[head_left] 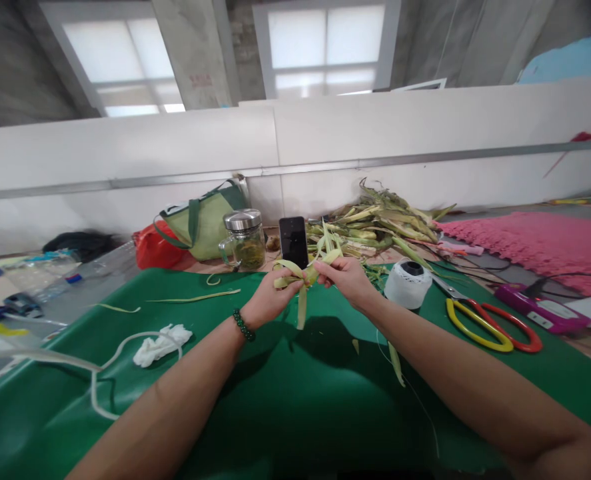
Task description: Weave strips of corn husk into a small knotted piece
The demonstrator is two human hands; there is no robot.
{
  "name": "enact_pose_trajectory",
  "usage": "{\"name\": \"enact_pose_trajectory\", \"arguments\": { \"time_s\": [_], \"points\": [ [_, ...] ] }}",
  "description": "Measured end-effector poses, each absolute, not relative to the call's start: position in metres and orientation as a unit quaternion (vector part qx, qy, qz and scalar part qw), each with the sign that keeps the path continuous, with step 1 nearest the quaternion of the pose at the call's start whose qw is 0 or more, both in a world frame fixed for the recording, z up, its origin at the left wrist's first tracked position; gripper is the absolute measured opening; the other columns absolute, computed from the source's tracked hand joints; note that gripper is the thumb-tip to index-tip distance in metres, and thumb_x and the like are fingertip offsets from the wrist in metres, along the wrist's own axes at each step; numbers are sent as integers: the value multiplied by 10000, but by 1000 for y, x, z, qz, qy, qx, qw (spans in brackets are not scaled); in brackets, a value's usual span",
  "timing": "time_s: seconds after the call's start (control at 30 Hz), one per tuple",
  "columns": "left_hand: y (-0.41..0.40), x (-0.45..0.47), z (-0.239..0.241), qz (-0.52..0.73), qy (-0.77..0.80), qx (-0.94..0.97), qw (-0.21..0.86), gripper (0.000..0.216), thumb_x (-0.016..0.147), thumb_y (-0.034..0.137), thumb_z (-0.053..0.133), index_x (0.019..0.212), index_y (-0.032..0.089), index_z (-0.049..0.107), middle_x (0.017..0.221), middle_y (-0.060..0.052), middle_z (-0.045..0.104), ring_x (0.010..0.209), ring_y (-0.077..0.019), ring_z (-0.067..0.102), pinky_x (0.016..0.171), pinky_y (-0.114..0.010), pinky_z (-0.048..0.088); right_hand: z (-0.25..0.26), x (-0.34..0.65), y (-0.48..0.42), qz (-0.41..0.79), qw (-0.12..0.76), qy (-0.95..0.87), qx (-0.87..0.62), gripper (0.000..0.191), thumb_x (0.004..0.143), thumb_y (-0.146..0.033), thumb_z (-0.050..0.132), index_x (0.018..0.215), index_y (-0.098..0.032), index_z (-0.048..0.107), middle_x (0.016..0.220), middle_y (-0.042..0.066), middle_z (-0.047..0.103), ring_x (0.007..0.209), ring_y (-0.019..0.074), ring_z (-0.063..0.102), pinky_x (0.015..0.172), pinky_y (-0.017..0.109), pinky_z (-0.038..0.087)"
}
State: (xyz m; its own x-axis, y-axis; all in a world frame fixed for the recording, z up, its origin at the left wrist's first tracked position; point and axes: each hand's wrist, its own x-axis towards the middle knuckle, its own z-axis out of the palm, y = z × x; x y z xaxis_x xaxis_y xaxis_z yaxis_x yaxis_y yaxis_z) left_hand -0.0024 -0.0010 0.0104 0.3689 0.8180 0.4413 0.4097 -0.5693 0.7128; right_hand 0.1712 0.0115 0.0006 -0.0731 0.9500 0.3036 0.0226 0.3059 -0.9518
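A small bundle of pale green plant strips (302, 310), folded and crossing one another, is held up above the green mat (325, 413). My left hand (271, 298), with a dark green bead bracelet at the wrist, pinches the bundle from the left. From the other side my right hand (348, 279) grips it, thumb and fingers closed. Some strip ends stick upward and one hangs down between the hands. Just behind them stands a black phone (294, 241), upright. To the right of my right hand sits a spool of white thread (408, 285).
Large scissors (490, 323) with yellow and red handles lie at right. A lidded glass jar (248, 247) stands at the back beside a green bag (205, 223). Behind are piled stalks (385, 217). Crumpled tissue (161, 345) and a white cable (95, 393) lie at left.
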Motion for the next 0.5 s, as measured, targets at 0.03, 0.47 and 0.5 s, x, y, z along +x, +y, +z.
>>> {"name": "enact_pose_trajectory", "arguments": {
  "time_s": [0.03, 0.47, 0.5],
  "points": [
    [-1, -3, 11, 404, 390, 787, 256, 160, 764, 255, 575, 829, 145, 671, 838, -62, 683, 802, -196, 612, 770, -330, 485, 1, 172, 12, 423, 546, -593, -414, 426, 594, -543, 711, 519, -139, 596, 493, 15, 588, 413, 75, 465, 435, 221, 391],
    [-1, -6, 10, 289, 350, 655, 604, 341, 664, 401, 727, 871, 132, 700, 903, -86, 704, 879, -200, 638, 772, -284, 474, 0, 176, 9, 275, 485, -736, -384, 441, 787, -467, 545, 480, -150, 551, 456, 4, 535, 432, 80, 482, 454, 205, 381],
    [-1, -6, 9, 273, 365, 653, 605, 362, 658, 417, 731, 873, 128, 695, 892, -91, 704, 847, -193, 642, 707, -265, 476, 0, 175, 8, 271, 478, -748, -373, 443, 793, -460, 540, 474, -151, 540, 455, 2, 530, 437, 78, 478, 452, 202, 376]
  ]
}}
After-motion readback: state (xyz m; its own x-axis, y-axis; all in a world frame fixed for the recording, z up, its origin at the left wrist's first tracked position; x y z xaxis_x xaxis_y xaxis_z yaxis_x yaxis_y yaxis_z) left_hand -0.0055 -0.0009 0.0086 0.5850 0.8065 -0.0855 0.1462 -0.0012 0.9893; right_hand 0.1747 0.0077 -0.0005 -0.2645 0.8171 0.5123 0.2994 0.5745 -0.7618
